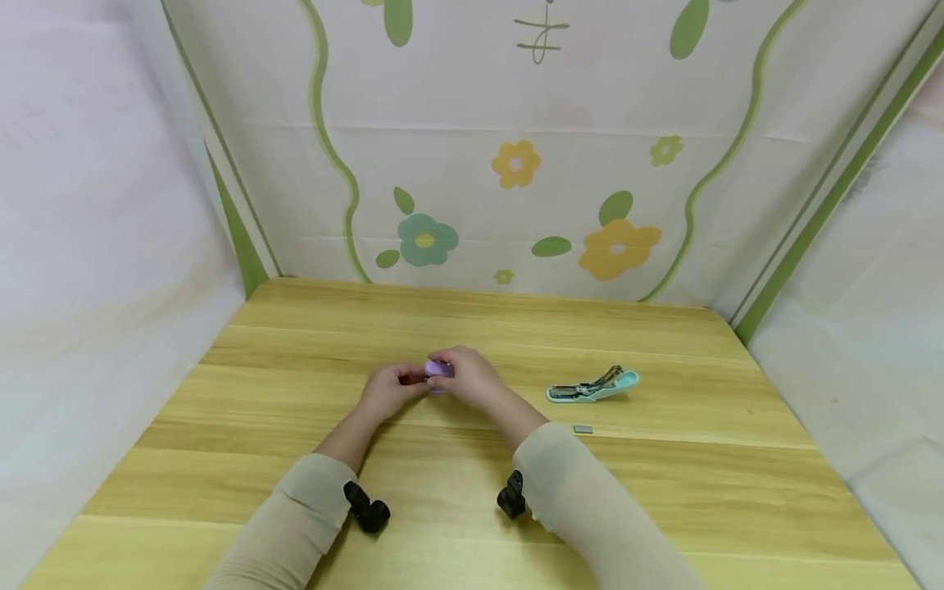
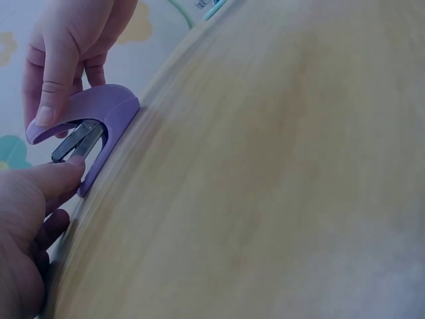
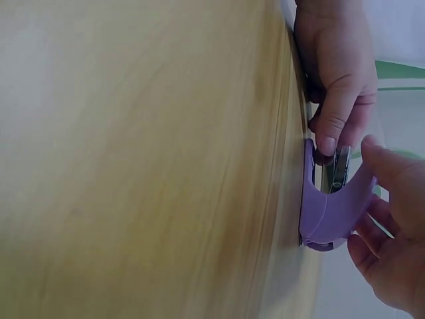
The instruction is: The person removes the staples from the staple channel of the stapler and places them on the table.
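Note:
A purple stapler (image 1: 440, 369) stands on the wooden table between both hands. In the left wrist view, its purple cover (image 2: 103, 102) is raised and its metal magazine (image 2: 78, 141) shows in the gap beneath. My left hand (image 1: 387, 394) pinches the front end of this metal part between thumb and fingers. From the other side my right hand (image 1: 472, 381) holds the cover, with the thumb and fingers on its two sides. The right wrist view shows the stapler's rounded back (image 3: 332, 222) close to the right fingers.
To the right lies a mint-green stapler (image 1: 625, 382), spread open with its metal inner parts showing. A small grey strip of staples (image 1: 583, 429) lies nearer on the table (image 1: 442, 508). Behind the table hangs a flowered cloth (image 1: 442, 164).

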Demonstrator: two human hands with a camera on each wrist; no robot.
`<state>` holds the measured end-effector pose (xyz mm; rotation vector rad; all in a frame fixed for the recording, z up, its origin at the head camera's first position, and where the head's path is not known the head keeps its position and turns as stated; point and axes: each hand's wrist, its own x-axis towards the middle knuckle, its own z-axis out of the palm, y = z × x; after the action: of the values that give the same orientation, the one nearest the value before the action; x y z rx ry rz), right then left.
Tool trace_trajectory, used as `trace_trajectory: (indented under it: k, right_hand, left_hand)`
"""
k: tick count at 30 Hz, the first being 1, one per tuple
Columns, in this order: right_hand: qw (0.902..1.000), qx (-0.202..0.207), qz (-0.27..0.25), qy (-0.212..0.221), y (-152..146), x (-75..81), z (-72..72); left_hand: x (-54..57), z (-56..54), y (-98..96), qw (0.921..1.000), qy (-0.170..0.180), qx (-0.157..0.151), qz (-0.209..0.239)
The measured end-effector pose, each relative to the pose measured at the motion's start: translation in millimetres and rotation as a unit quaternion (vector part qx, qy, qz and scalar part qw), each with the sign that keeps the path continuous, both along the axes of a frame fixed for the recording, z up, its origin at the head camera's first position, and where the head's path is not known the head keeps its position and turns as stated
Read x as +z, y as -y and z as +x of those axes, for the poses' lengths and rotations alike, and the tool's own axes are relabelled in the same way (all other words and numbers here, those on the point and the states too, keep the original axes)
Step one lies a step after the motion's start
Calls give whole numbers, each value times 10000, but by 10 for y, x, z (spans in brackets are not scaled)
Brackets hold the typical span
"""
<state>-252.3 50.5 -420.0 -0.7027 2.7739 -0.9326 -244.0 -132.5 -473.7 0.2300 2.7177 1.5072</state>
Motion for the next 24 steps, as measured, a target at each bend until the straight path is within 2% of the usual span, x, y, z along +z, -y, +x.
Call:
trace_trajectory:
  k: [5,10,18,24]
  right_hand:
    - [9997,-131,216,-13,39,-8,-1]
    - [9997,-80,227,-61,33,-3,11]
    - [9962,-352,-719,345,-103,25,65]
    - [9920,-355,-1124,441,-240,-1,89]
  left_hand:
    - [-7,1,2,10000,-19,7,-7]
    - [8,8,2,10000,-50,-6,-7]
    - [16,5,7,9997,30,209,-144]
    - [15,12,3,9998,20,160,-148]
